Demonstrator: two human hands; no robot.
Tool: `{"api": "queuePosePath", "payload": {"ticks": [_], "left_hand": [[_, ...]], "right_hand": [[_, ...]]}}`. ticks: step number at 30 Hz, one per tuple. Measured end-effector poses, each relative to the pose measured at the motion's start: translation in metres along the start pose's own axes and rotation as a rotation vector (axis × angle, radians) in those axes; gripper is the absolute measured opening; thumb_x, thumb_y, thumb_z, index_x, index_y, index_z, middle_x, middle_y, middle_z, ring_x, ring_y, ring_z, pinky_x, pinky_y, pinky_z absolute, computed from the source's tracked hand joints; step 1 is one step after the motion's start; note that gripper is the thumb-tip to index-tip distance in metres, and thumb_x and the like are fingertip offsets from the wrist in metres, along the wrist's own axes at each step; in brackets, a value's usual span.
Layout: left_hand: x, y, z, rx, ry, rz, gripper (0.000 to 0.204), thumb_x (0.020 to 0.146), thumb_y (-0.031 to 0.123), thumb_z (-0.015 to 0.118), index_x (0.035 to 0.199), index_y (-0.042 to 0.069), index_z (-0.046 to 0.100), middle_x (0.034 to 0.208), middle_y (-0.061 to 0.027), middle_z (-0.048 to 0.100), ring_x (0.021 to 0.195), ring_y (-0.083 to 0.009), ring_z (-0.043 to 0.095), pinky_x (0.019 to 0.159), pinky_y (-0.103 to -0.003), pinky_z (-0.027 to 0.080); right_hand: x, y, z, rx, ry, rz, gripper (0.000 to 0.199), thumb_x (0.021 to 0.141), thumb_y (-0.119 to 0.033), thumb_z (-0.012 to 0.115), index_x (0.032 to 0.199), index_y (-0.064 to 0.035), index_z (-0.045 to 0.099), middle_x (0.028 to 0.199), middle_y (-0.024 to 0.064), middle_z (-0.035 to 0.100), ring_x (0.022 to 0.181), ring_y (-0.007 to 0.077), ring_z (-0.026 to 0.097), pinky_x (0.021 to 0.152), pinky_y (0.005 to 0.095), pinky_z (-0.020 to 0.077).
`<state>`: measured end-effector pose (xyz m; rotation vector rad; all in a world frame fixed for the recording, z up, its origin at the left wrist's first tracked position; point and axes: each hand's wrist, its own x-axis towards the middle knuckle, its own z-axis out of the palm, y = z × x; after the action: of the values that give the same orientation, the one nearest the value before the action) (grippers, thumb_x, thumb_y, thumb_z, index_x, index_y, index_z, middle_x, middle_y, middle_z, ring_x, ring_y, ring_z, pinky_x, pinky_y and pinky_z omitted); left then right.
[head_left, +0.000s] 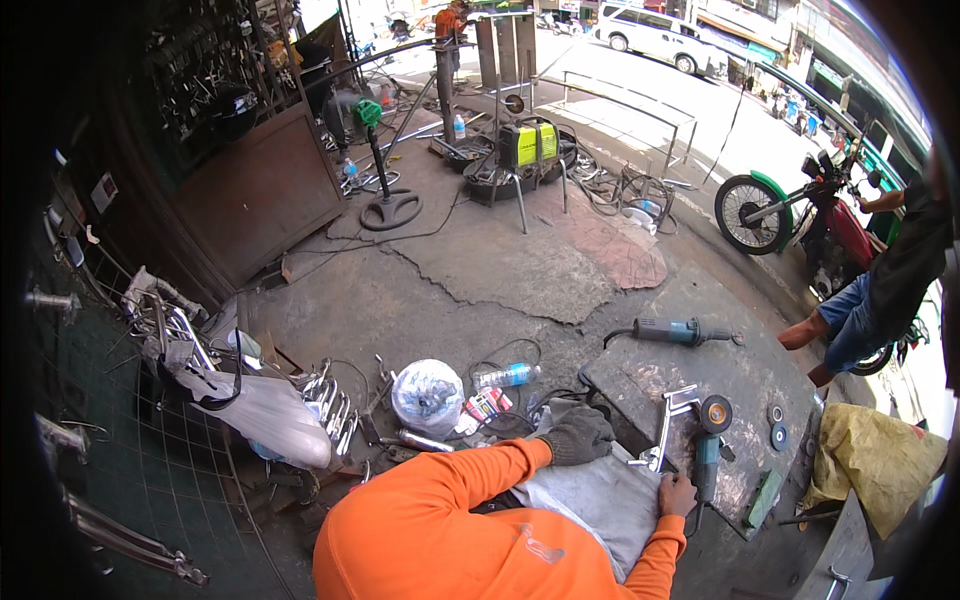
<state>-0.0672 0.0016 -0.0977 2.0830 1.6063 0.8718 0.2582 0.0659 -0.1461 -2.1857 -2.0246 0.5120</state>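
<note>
An open-fronted metalworking workshop beside a street: one angle grinder is at three o'clock and another grinder at four, near loose discs; a lime-green machine (a welder, by its look) sits toward twelve, above cracked concrete, and a white van shows at one.

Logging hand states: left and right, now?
Left hand: gloved, looks curled; can't tell if it holds anything.
Right hand: beside the nearer grinder; grip can't be told.

Head fisheye | down and outward it stared | orange fabric sleeves loomed close | pale sunlit street lay far
</note>
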Motion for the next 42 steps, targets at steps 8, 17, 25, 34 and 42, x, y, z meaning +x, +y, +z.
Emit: {"api": "queuePosePath", "payload": {"ticks": [8,17,25,34,42], "left_hand": [[0.001,-0.003,0.008,-0.017,0.074,0.077,0.022,0.091,0.029,0.077,0.098,0.009,0.08,0.102,-0.0124,0.074,0.103,-0.0329,0.069,0.096,-0.048,0.05],[0.002,-0.001,0.003,-0.01,-0.018,0.022,0.024,0.091,0.027,0.077,0.105,0.007,0.08,0.11,-0.0141,0.074,0.112,-0.0341,0.067,0.103,-0.048,0.05],[0.001,-0.002,0.004,-0.023,0.007,0.03,0.023,0.091,0.025,0.078,0.103,0.006,0.08,0.109,-0.0133,0.074,0.111,-0.0335,0.067,0.102,-0.048,0.051],[0.001,-0.002,0.002,-0.019,-0.02,0.034,0.024,0.094,0.028,0.076,0.105,0.007,0.081,0.11,-0.0138,0.074,0.113,-0.0338,0.067,0.102,-0.049,0.051],[0.003,0.002,-0.002,-0.023,-0.079,-0.005,0.025,0.095,0.026,0.076,0.108,0.006,0.081,0.114,-0.0145,0.074,0.116,-0.0345,0.066,0.103,-0.048,0.051]], "right_hand": [[-0.002,0.004,0.001,0.022,0.008,0.011,0.038,0.097,-0.043,0.063,0.106,-0.009,0.076,0.113,0.0169,0.078,0.116,0.0451,0.067,0.097,0.0628,0.0511],[-0.006,-0.001,-0.003,0.007,0.019,0.002,0.039,0.097,-0.044,0.064,0.107,-0.0085,0.075,0.112,0.0165,0.078,0.117,0.0442,0.067,0.097,0.0622,0.051],[-0.004,0.001,0.0,0.007,0.009,0.014,0.038,0.097,-0.044,0.066,0.107,-0.0089,0.075,0.114,0.0152,0.078,0.117,0.043,0.067,0.097,0.0622,0.0507],[-0.006,0.001,0.001,-0.035,0.07,-0.002,0.04,0.098,-0.045,0.062,0.109,-0.0104,0.078,0.115,0.0155,0.079,0.114,0.044,0.071,0.097,0.0607,0.0536],[-0.005,-0.001,-0.001,-0.038,0.041,0.003,0.04,0.099,-0.046,0.061,0.109,-0.0103,0.078,0.116,0.0158,0.079,0.113,0.0443,0.071,0.097,0.0612,0.0534]]}}
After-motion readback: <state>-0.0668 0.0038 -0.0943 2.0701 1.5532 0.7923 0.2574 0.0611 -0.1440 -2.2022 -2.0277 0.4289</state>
